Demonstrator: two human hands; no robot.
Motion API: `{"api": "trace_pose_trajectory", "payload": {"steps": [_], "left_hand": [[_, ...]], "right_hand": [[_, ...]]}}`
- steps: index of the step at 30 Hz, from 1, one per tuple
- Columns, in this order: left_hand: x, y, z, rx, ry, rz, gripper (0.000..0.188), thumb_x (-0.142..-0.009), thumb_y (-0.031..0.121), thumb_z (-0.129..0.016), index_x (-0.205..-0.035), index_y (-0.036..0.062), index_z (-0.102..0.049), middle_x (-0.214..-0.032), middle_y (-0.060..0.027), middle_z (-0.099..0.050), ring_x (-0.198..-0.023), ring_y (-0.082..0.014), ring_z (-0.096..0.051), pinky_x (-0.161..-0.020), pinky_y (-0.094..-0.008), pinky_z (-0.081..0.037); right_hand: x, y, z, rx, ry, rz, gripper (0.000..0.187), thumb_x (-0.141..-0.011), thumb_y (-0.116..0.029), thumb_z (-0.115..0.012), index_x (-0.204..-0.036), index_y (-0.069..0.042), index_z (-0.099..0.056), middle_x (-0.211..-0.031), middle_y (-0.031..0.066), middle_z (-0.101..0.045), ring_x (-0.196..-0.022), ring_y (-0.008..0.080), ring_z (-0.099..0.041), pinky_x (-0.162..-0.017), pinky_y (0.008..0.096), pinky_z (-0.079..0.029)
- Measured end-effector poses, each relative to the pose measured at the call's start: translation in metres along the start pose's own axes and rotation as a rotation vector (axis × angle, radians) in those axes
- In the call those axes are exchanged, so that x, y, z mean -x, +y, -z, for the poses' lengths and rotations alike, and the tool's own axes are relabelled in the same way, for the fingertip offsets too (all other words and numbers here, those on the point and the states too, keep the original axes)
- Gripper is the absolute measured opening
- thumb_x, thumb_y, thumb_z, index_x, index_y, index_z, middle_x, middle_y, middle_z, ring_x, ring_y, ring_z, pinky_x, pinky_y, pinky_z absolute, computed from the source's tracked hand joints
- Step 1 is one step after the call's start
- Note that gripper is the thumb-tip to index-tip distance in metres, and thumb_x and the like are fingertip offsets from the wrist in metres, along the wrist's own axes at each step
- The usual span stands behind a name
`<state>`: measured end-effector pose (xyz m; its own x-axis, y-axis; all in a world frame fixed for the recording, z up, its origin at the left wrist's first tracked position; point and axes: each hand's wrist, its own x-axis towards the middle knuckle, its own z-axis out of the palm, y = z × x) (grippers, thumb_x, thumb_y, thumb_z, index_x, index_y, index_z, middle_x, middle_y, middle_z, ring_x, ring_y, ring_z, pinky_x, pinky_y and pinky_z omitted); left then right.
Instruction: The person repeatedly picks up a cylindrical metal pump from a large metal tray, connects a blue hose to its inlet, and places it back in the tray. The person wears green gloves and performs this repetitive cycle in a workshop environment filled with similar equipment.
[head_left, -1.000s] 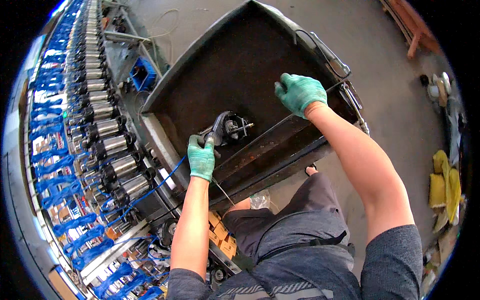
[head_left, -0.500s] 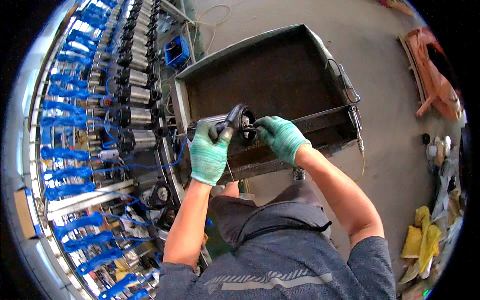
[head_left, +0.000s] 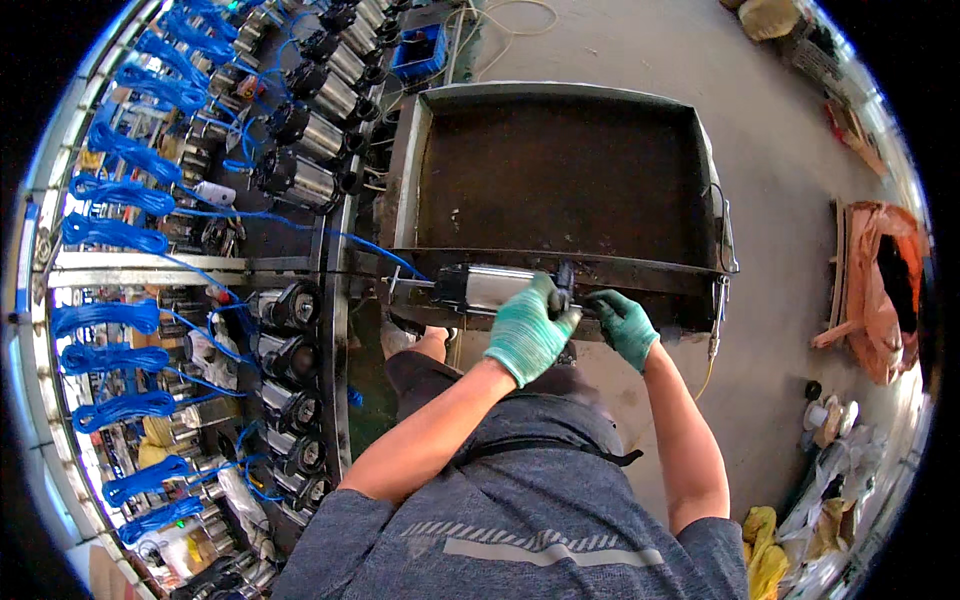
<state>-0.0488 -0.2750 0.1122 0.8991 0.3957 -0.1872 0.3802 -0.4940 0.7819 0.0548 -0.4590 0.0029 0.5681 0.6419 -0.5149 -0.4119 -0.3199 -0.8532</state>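
Note:
A pump (head_left: 492,287) with a silver barrel and black ends lies sideways along the near edge of a large metal tank. Wrapped round its right-hand black end is my left hand (head_left: 523,338), closed, in a green glove. My right hand (head_left: 624,328), gloved alike, is beside that end with its fingers closed together; whatever they pinch is too small to make out. A blue cable (head_left: 375,247) runs from the pump's left end toward the rack.
The shallow tank (head_left: 408,180) has a dark inside. Along the left stand rows of similar pumps (head_left: 298,180) and coiled blue cables (head_left: 115,235). A blue crate (head_left: 420,52) sits beyond them. An orange-brown sack (head_left: 868,290) and yellow bags (head_left: 765,550) lie at right.
My view has turned. The pump now lies lengthwise, where its round black end faced up toward me before. My left hand has moved right along with that end; my right hand stays beside it.

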Motion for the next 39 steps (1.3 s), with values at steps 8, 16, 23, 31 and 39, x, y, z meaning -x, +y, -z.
{"api": "trace_pose_trajectory", "payload": {"steps": [8, 16, 23, 31, 39], "left_hand": [[0.007, -0.033, 0.022, 0.187, -0.154, -0.125, 0.032, -0.087, 0.017, -0.077, -0.108, 0.0015, -0.059, -0.088, -0.0195, -0.069, -0.083, -0.0377, -0.069, -0.073, -0.0463, -0.054], [0.008, -0.201, 0.168, -0.831, -0.041, -0.129, 0.064, -0.077, 0.019, -0.079, -0.137, 0.0089, -0.059, -0.147, -0.018, -0.051, -0.125, -0.0404, -0.056, -0.103, -0.0501, -0.047], [-0.02, -0.252, 0.167, -0.78, -0.126, -0.494, 0.041, -0.092, 0.01, -0.057, -0.132, 0.0074, -0.065, -0.143, -0.0153, -0.059, -0.118, -0.0342, -0.064, -0.1, -0.0444, -0.053], [-0.038, -0.247, 0.184, -0.253, -0.276, 0.027, 0.036, -0.102, 0.033, -0.062, -0.122, 0.0044, -0.069, -0.117, -0.0177, -0.072, -0.111, -0.0357, -0.067, -0.095, -0.0407, -0.052], [-0.059, -0.287, 0.152, 0.114, -0.195, 0.656, 0.047, -0.102, 0.047, -0.06, -0.102, 0.0015, -0.072, -0.083, -0.0185, -0.073, -0.078, -0.0318, -0.07, -0.071, -0.0461, -0.052]], "right_hand": [[0.001, 0.0, 0.006, -0.06, -0.011, -0.061, 0.028, -0.106, -0.02, -0.057, -0.133, -0.013, -0.064, -0.083, -0.0064, -0.059, -0.061, 0.0048, -0.045, -0.051, 0.0218, -0.037], [0.005, -0.015, 0.004, 0.028, 0.025, -0.107, 0.032, -0.105, -0.025, -0.057, -0.134, -0.011, -0.058, -0.076, -0.0022, -0.053, -0.057, 0.009, -0.047, -0.047, 0.0266, -0.039], [-0.008, -0.008, 0.051, 0.468, -0.206, -0.278, 0.026, -0.099, -0.035, -0.068, -0.107, -0.01, -0.066, -0.077, 0.0004, -0.059, -0.066, 0.0136, -0.056, -0.057, 0.0328, -0.05], [-0.029, 0.014, 0.054, 0.873, -0.273, -0.078, 0.025, -0.099, -0.033, -0.064, -0.113, -0.012, -0.065, -0.101, 0.0113, -0.072, -0.083, 0.0277, -0.062, -0.077, 0.043, -0.052], [0.003, 0.007, 0.013, 1.472, 0.132, 0.373, 0.013, -0.094, -0.024, -0.06, -0.101, -0.014, -0.062, -0.094, 0.0128, -0.071, -0.085, 0.0366, -0.072, -0.066, 0.0504, -0.056]]}}
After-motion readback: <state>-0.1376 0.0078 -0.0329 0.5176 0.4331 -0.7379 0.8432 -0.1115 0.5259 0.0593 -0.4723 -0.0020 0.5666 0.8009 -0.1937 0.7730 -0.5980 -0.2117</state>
